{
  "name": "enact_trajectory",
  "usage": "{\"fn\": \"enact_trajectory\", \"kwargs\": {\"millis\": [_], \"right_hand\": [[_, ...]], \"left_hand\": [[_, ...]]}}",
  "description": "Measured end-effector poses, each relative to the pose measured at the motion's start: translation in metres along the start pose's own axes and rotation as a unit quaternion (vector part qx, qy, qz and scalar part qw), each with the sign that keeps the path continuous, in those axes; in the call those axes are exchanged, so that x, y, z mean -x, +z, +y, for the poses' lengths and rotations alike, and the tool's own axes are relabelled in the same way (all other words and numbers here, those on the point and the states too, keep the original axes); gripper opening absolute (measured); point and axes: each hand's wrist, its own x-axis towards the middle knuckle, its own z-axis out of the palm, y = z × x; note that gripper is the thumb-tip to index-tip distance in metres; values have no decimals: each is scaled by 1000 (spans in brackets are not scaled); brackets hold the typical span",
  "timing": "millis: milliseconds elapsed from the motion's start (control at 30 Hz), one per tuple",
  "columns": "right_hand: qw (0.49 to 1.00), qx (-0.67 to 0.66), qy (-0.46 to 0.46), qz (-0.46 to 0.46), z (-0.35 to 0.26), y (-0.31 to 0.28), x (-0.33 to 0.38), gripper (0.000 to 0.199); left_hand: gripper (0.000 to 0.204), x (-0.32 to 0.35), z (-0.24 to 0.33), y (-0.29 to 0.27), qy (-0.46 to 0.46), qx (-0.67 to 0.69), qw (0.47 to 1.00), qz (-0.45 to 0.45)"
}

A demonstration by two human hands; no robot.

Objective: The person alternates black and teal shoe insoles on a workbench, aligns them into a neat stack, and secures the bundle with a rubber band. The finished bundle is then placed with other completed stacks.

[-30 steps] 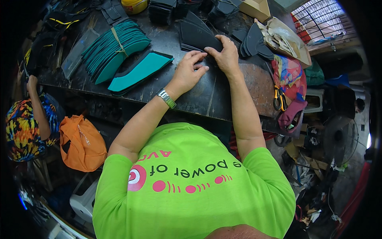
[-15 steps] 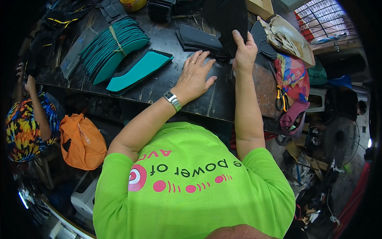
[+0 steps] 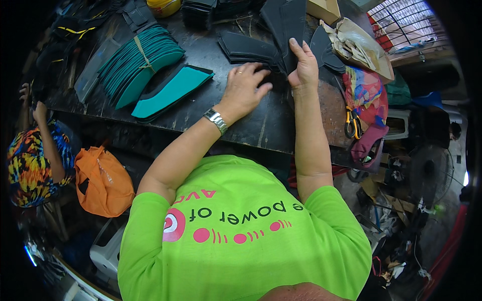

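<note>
My right hand (image 3: 305, 65) grips some dark grey cut pieces (image 3: 286, 22) by their near end, thumb on top; the pieces stand tilted up and fan slightly apart. My left hand (image 3: 244, 90) has its fingers loosely bent and apart, with the fingertips at the near edge of a low stack of dark grey curved pieces (image 3: 247, 46). Whether those fingertips touch the stack is hard to make out. Left of it lie a few loose teal-faced curved pieces (image 3: 170, 94) and a thick bundle of the same kind (image 3: 140, 62), tied with a band.
The dark worktable (image 3: 241, 131) carries more black stacks (image 3: 198, 14) and a yellow tub (image 3: 164, 7) at the back. Further dark pieces (image 3: 325, 50), a box of scraps (image 3: 359, 47) and scissors (image 3: 353, 124) lie right. Another person's hand (image 3: 39, 113) shows far left, near an orange bag (image 3: 103, 181).
The dark pieces in my right hand have tilted, now showing their grey faces and separate edges. My left hand's fingers have bent from a flatter spread.
</note>
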Motion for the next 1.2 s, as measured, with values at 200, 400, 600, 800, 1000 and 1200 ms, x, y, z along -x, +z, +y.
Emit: {"fn": "enact_trajectory", "kwargs": {"millis": [200,400,600,800,1000,1200], "right_hand": [[999,46,17,-10,8,6,5,28],[997,69,16,24,5,7,8,29],[999,45,20,-6,3,11,9,30],[997,12,-22,72,1,8,7,41],[989,-132,-11,68,-13,-15,-9,21],[985,-131,9,111,-5,-16,-11,21]], "left_hand": [[40,-29,-12,2,-122,612,780,51],[24,-38,-20,5,-235,637,731,65],[22,-35,-14,5,-170,693,699,51],[12,-33,-20,8,-217,601,767,51],[15,-32,-15,8,-213,641,736,46],[16,-32,-15,8,-206,647,733,47]]}}
